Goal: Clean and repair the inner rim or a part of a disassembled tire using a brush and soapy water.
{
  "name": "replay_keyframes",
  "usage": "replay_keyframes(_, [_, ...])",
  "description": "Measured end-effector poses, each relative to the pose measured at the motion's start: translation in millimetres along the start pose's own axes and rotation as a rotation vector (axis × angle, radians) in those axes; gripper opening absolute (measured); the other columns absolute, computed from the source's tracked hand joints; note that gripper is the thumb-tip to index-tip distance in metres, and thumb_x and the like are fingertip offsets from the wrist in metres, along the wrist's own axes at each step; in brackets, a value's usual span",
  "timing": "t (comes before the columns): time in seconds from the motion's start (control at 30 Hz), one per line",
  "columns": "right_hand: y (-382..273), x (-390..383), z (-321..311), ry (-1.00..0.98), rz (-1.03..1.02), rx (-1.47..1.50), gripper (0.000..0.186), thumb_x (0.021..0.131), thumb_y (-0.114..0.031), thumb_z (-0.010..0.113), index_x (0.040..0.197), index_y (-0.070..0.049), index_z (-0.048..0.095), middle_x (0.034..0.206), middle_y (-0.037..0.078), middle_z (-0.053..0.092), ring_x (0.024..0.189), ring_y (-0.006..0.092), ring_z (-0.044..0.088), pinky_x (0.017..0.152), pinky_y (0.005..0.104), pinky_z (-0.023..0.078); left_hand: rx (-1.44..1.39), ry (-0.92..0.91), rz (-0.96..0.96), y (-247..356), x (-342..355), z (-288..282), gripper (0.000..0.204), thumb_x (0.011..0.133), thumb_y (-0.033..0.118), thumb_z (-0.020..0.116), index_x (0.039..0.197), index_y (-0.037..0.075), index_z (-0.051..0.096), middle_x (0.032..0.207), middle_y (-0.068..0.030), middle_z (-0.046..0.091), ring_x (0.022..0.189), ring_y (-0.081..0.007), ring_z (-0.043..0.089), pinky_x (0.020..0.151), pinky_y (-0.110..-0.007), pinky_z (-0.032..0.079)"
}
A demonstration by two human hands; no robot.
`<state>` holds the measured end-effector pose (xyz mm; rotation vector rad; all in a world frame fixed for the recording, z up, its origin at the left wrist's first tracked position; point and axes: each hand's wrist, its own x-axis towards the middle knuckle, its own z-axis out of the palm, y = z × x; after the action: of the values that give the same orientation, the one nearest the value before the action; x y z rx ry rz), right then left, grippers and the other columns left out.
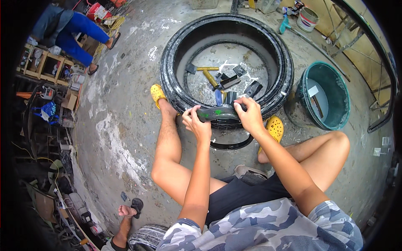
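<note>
Both my hands grip a black rubber inner tube (218, 113) with green marks, stretched between them in front of me. My left hand (196, 122) holds its left end and my right hand (250, 113) holds its right end. The tube loops down below my hands. Just beyond lies a large black tyre (176, 54) flat on the concrete floor. Inside the tyre's ring lie several tools, among them a yellow-handled hammer (209, 78) and dark metal pieces (229, 82). My feet in yellow clogs (158, 94) rest against the tyre.
A teal bucket (331, 71) stands to the right of the tyre. A white bucket (307, 19) sits at the back right. A person in blue trousers (77, 35) is at the upper left by wooden crates. Another person's foot (125, 210) shows at the lower left.
</note>
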<state>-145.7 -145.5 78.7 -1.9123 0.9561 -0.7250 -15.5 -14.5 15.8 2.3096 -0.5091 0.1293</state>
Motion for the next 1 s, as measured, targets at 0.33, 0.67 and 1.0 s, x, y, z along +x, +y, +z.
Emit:
replay_keyframes(0.33, [-6.0,-18.4,-25.3,-0.150,-0.030,-0.131,0.019,0.087,-0.016,0.066,0.094,0.000,0.072,0.084,0.019,0.062,0.087,0.0344,0.062,0.078,0.0422,0.048,-0.124,-0.038,0.069,-1.1,-1.0,-0.8,0.029,0.076,0.009,0.067,0.103,0.015,0.063,0.106,-0.0033,0.061,0.104,-0.0311,0.049,0.093,-0.041,0.038])
replay_keyframes(0.67, [-42.1,-0.4,10.7,-0.266,-0.122,-0.270,0.013,0.084,-0.011,0.065,0.090,0.000,0.071,0.087,0.024,0.061,0.090,0.0400,0.058,0.082,0.0476,0.048,-0.197,-0.100,-0.038,-7.1,-0.9,-6.9,0.030,0.074,0.009,0.068,0.101,0.019,0.064,0.096,0.0013,0.055,0.108,-0.0286,0.045,0.093,-0.046,0.034])
replay_keyframes(1.0, [-38.9,25.2,78.1,-0.207,-0.335,-0.473,0.014,0.084,-0.012,0.063,0.088,0.001,0.069,0.080,0.024,0.059,0.088,0.0412,0.058,0.081,0.0480,0.047,-0.203,-0.073,-0.036,-7.2,-1.0,0.2,0.026,0.076,0.010,0.067,0.100,0.020,0.064,0.097,0.0004,0.057,0.107,-0.0291,0.046,0.092,-0.046,0.034])
